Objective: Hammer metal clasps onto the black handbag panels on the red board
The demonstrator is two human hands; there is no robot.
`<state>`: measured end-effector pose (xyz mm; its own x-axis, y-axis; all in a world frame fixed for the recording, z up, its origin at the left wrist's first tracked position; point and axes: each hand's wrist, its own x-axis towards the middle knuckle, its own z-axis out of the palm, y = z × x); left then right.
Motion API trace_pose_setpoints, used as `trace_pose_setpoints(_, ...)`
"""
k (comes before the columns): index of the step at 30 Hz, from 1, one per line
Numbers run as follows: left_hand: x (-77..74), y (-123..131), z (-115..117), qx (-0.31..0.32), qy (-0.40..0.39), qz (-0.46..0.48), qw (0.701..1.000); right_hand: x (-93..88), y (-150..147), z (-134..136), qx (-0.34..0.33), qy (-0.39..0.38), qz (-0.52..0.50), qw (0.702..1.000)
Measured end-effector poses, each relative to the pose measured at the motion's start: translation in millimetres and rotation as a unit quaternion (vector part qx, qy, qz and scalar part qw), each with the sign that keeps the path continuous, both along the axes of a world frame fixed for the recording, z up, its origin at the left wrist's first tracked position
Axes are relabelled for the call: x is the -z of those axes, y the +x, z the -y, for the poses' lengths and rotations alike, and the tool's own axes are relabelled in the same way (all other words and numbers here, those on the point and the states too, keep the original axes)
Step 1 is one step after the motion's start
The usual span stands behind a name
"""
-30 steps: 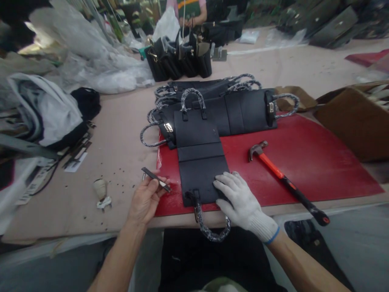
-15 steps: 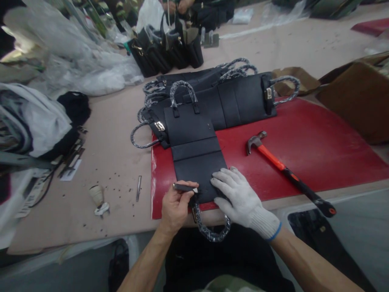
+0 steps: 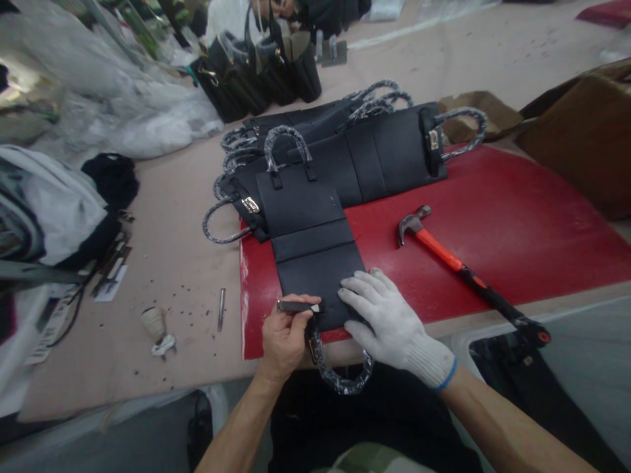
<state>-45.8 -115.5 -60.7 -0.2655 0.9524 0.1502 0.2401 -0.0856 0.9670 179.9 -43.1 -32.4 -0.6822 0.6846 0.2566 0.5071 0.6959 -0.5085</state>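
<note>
A black bag panel (image 3: 315, 230) lies lengthwise before me, its far end over other panels. Plastic-wrapped handles stand at its far end, and another wrapped handle (image 3: 344, 383) loops over the table edge at the near end. My bare left hand (image 3: 284, 338) pinches a short dark tool with a pale slanted tip (image 3: 298, 307). The tip sits at the panel's near left part; whether it touches is too small to tell. In a white knit glove, my right hand (image 3: 384, 322) rests with fingers stretched out on the panel's near right edge.
A claw hammer (image 3: 441, 253) with an orange and black handle lies on the red board (image 3: 513, 210). Further black bag panels (image 3: 365, 161) are piled behind. Left are a metal rod (image 3: 221, 310) and a cloth-wrapped tool (image 3: 156, 328). A co-worker's hands (image 3: 276, 8) show at the back.
My view has shifted slightly, so the table and the things on it appear a little further left. Both hands keep nearly the same hold and place on the panel.
</note>
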Motion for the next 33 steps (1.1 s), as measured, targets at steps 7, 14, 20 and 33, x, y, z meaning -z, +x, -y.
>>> trace_pose_setpoints(7,0.3,-1,0,0.013,0.006,0.008,1.000,0.4,0,0,0.003,-0.005,-0.004,1.000)
trace_pose_setpoints(14,-1.3,1,-3,0.022,0.026,-0.056,0.998,-1.4,0,1,0.006,-0.002,-0.006,1.000)
trace_pose_setpoints(20,-10.2,3,-7,0.029,0.067,-0.179,0.981,0.0,-1,1,0.006,-0.003,-0.008,1.000)
trace_pose_setpoints(33,-12.7,8,-10,0.035,0.124,-0.284,0.950,0.8,1,2,0.005,0.001,-0.038,0.999)
